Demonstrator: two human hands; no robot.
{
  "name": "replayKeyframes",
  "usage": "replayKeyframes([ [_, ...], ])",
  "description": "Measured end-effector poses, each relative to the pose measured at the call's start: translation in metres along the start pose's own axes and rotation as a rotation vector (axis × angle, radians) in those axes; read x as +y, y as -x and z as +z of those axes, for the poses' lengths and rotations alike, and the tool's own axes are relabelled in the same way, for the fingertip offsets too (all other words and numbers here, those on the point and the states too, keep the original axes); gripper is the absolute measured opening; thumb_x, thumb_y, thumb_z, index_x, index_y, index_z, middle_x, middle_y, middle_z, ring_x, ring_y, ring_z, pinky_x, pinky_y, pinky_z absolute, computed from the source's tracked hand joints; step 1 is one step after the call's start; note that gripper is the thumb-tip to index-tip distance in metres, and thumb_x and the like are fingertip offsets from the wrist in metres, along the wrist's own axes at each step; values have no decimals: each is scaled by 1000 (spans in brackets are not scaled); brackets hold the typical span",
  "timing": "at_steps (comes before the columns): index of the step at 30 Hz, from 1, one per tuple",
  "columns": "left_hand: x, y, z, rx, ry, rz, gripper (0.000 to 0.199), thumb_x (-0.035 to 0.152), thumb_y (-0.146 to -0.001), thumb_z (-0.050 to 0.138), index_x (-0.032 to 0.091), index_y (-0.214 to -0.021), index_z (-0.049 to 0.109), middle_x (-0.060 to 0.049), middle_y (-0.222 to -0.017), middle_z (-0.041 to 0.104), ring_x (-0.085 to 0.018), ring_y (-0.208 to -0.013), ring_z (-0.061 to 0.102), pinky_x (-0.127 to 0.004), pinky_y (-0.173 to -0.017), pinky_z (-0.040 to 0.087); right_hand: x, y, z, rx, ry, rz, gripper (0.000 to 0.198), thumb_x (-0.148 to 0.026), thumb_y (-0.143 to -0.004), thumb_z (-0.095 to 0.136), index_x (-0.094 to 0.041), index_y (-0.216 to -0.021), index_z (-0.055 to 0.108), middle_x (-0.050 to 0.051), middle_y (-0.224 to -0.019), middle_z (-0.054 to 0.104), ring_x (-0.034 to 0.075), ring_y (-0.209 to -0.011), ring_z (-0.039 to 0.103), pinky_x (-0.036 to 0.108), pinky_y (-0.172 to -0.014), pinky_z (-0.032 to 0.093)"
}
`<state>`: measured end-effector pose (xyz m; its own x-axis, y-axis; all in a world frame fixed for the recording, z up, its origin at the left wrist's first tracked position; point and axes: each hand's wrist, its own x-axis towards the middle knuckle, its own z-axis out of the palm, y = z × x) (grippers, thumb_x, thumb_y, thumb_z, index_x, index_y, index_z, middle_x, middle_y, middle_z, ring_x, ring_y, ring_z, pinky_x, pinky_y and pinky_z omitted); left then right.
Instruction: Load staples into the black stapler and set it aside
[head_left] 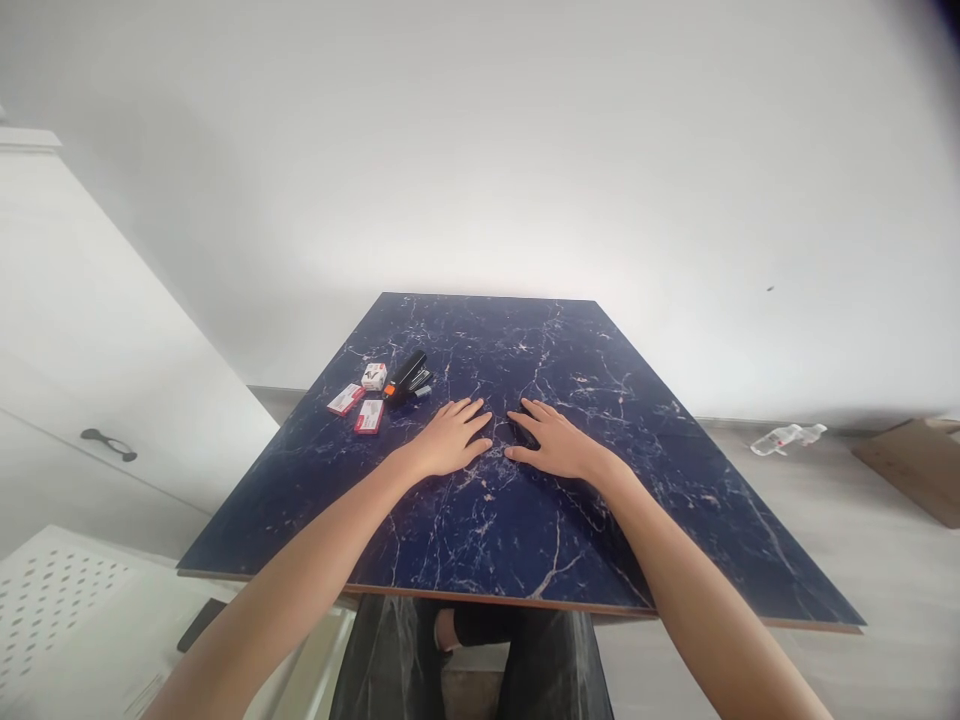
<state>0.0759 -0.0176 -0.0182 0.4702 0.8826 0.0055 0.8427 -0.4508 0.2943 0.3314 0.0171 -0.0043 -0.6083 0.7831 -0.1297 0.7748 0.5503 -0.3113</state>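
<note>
Both of my hands rest palm down near the middle of a dark blue, marble-patterned table (480,540). My left hand (452,437) lies with its fingers spread and holds nothing. A short gap separates it from my right hand (553,440), which is also spread and holds nothing. Beyond my left hand, to the left, lies a black stapler (406,375) with an orange patch. Beside the stapler are a small white box (374,376) with dark print and two flat red-and-white boxes, one farther left (346,399) and one nearer me (369,417).
A white cabinet (112,330) with a dark handle stands at the left. A white perforated item (60,600) is at the lower left. On the floor to the right lie a clear plastic bottle (784,438) and a cardboard box (911,465). A pale wall rises behind the table.
</note>
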Motion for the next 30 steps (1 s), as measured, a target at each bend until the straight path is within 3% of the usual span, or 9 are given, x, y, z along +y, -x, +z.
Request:
replayKeyframes([
  [4, 2, 4, -1, -19, 33, 23, 73, 72, -100, 23, 35, -163, 16, 0, -170, 3, -32, -157, 1, -56, -125, 10, -7, 2, 9, -53, 20, 4, 95, -85, -89, 26, -31, -164, 5, 1, -168, -14, 36, -154, -12, 57, -125, 3],
  [7, 2, 4, 1, -13, 19, 42, 74, 72, -100, 22, 36, -163, 10, 1, -170, 1, -31, -157, 0, -55, -126, 6, -14, 2, 15, -33, 61, -26, 91, -82, -92, 24, -31, -163, -2, -2, -165, -22, 35, -153, -16, 56, -125, -3],
  [26, 10, 2, 9, 2, -17, -7, 76, 72, -99, 25, 32, -163, 20, -2, -170, 10, -33, -157, 3, -58, -125, 7, -18, 2, 19, 14, 38, -10, 99, -85, -86, 36, -29, -164, 12, 4, -170, -5, 38, -154, -10, 60, -124, 0],
  [30, 13, -1, 6, 102, -25, 4, 68, 67, -100, 33, 30, -156, 39, -4, -166, 28, -35, -155, 19, -58, -123, 15, -12, 4, 11, 29, -26, -44, 96, -83, -87, 39, -29, -163, 20, 6, -171, 2, 37, -156, -4, 61, -124, 4],
])
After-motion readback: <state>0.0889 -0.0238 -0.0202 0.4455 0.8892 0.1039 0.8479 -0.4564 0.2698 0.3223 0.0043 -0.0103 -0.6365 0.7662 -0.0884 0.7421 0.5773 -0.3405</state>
